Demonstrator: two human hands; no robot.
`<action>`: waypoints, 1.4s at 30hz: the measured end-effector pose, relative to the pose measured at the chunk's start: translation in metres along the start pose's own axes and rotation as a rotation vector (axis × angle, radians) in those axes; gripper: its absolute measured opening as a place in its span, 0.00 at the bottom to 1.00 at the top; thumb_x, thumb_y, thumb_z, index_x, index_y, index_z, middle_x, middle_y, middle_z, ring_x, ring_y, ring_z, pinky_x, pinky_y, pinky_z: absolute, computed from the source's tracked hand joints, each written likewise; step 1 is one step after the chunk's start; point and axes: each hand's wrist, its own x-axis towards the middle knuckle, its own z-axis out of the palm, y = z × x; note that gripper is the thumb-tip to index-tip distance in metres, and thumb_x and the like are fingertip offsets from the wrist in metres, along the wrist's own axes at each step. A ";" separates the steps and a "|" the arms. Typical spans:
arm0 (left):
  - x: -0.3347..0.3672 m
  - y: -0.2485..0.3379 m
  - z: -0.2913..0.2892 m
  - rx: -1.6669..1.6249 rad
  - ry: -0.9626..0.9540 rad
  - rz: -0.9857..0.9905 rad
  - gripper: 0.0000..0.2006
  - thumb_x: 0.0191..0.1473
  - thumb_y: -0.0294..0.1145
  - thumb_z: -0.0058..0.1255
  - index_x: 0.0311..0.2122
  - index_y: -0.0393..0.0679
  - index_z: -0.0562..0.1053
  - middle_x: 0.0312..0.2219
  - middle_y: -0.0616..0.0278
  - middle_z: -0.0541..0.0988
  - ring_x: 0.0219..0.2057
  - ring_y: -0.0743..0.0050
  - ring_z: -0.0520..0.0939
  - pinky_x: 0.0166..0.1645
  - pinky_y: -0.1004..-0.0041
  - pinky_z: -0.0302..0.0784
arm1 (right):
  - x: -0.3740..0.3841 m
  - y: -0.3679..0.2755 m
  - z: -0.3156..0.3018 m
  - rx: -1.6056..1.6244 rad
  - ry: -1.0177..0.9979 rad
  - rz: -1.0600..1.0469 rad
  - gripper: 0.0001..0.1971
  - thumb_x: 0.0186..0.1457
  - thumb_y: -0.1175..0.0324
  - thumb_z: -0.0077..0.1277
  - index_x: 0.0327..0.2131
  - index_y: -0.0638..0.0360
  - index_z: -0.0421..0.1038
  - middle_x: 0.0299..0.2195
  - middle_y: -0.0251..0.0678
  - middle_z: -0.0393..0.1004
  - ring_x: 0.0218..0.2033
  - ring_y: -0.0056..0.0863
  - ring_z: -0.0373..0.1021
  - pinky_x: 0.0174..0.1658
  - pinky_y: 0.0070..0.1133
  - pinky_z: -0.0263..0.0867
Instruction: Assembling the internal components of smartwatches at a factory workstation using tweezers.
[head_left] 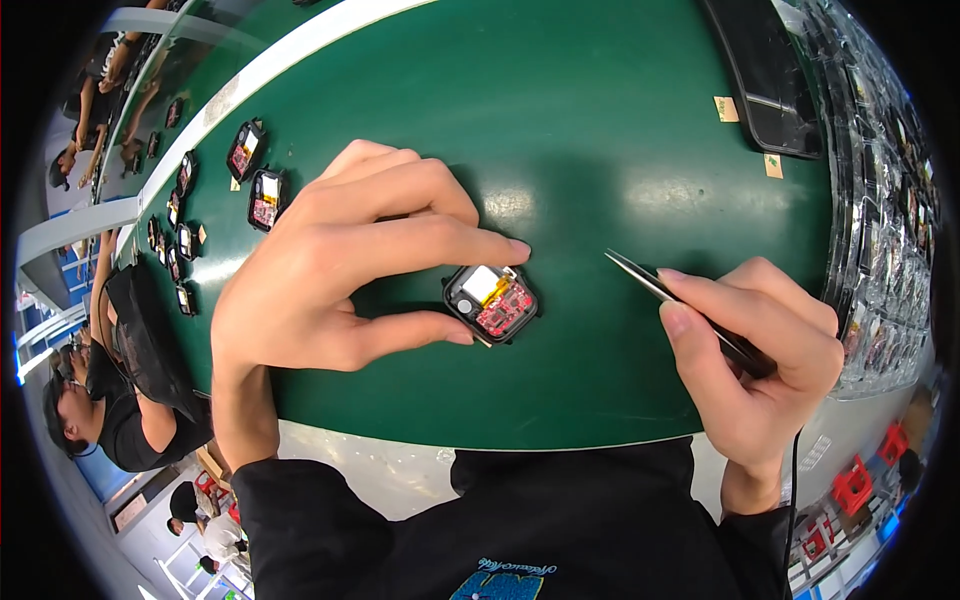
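Note:
An opened smartwatch case (492,303) lies on the green work surface in front of me, its red circuit board, white battery and yellow flex strip facing up. My left hand (370,250) holds it, with the index fingertip at its upper edge and the thumb at its lower left edge. To the right, my right hand (750,350) pinches a pair of tweezers (645,276). Their metal tips point up and left, apart from the watch case.
More opened watch cases (266,198) sit on the left of the green table (590,100), beside a white rail (235,95). A black tray (768,90) is at the far right, near stacked clear plastic trays (885,250). A co-worker (125,400) is at the left.

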 end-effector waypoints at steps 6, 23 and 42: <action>0.004 0.008 0.020 0.004 0.154 -0.038 0.31 0.39 0.48 0.78 0.47 0.40 0.86 0.37 0.61 0.83 0.37 0.62 0.80 0.48 0.65 0.68 | 0.000 0.000 -0.001 0.050 -0.021 -0.053 0.12 0.47 0.84 0.64 0.38 0.69 0.87 0.22 0.35 0.78 0.21 0.18 0.70 0.25 0.17 0.58; 0.011 0.015 0.027 0.006 0.133 -0.045 0.35 0.37 0.54 0.78 0.47 0.37 0.87 0.33 0.60 0.87 0.33 0.66 0.83 0.45 0.67 0.65 | 0.004 0.005 0.012 -0.037 -0.080 -0.143 0.11 0.48 0.85 0.65 0.37 0.67 0.88 0.21 0.32 0.76 0.16 0.15 0.66 0.20 0.16 0.56; 0.015 0.017 0.027 -0.012 0.157 -0.062 0.33 0.36 0.52 0.80 0.45 0.39 0.87 0.34 0.62 0.88 0.32 0.69 0.84 0.42 0.69 0.66 | 0.001 0.011 0.017 -0.117 0.008 -0.314 0.16 0.43 0.85 0.68 0.40 0.67 0.88 0.23 0.32 0.75 0.18 0.20 0.70 0.21 0.18 0.61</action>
